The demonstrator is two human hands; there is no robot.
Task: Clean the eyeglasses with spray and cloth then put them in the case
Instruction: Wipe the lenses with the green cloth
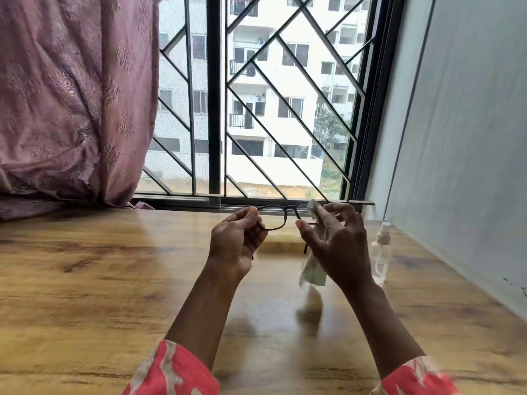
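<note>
Head view: above a wooden table [85, 266], a person's left hand [236, 240] pinches the dark-framed eyeglasses [281, 216] by one rim, while the right hand [333, 240] presses a pale green cloth [312, 269] around the other lens. A clear spray bottle [380, 252], its contents indistinct, stands just right.

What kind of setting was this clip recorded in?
Probably a room in an upper-floor flat: a wooden table stands against a grilled window with a mauve curtain, and an apartment block shows outside.
</note>
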